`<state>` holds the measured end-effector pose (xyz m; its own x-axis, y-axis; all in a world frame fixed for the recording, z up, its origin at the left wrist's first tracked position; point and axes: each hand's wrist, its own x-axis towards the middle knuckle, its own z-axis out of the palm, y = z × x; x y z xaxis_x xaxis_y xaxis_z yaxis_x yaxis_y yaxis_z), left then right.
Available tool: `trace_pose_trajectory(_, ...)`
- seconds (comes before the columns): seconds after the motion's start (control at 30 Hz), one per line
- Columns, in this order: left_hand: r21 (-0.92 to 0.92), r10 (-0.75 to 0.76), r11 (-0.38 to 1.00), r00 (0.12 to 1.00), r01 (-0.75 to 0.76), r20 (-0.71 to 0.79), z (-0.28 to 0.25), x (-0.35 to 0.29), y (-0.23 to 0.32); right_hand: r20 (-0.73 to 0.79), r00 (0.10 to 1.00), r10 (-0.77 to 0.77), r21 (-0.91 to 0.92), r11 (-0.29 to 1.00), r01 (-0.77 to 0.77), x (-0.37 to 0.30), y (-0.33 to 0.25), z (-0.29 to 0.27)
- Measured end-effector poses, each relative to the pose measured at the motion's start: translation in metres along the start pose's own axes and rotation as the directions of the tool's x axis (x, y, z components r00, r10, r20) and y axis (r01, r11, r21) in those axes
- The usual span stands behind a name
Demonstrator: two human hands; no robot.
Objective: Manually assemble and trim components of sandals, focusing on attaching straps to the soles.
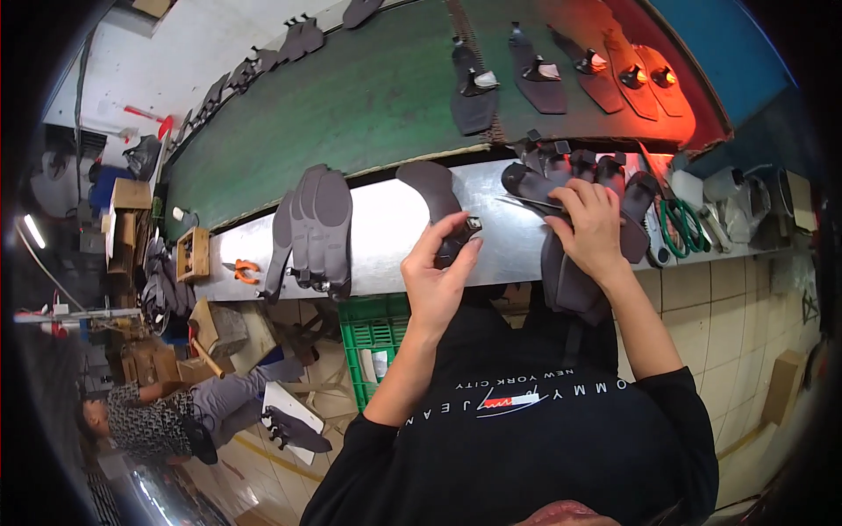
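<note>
My left hand pinches the near end of a dark grey shoe sole, where a small black heel with a pale square tip shows between thumb and fingers. The rest of that sole lies away from me on the metal table. To the right, my right hand has its fingers curled around a thin metal tool, which points left; its kind is unclear. Beneath and beside this hand lie several dark soles and black pieces with square tips.
A green conveyor belt runs beyond the metal table, carrying soles, some under red light. A sole stack, orange-handled pliers and a wooden box are left; green-handled scissors right. Below stands a green crate. Another person is at left.
</note>
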<state>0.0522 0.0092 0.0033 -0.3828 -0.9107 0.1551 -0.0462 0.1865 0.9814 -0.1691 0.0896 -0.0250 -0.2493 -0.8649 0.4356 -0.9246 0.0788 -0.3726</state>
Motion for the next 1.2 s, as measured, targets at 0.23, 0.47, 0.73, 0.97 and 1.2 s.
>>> trace_pose_trajectory(0.23,-0.077,-0.017,0.997,1.000,0.018,0.017,0.010,0.003,0.007,-0.041,0.999,0.032,0.020,0.999,-0.031,-0.006,0.001,-0.002)
trace_pose_trajectory(0.47,-0.090,0.036,0.995,0.999,-0.033,0.033,0.009,0.007,0.009,-0.145,0.989,-0.024,0.024,0.999,0.028,0.006,0.019,-0.001)
trace_pose_trajectory(0.73,-0.158,-0.038,0.986,0.998,0.047,0.058,0.012,0.012,0.013,-0.121,0.993,-0.004,0.005,1.000,0.005,0.009,0.027,-0.005)
trace_pose_trajectory(0.97,-0.242,-0.022,0.969,0.991,0.053,0.130,0.013,0.014,0.010,-0.164,0.986,0.022,0.179,0.984,0.008,0.012,-0.010,-0.020)
trace_pose_trajectory(1.2,-0.678,-0.432,0.594,0.883,0.433,0.185,0.009,0.015,0.010,-0.117,0.992,0.045,0.148,0.989,-0.028,0.001,0.033,0.012)
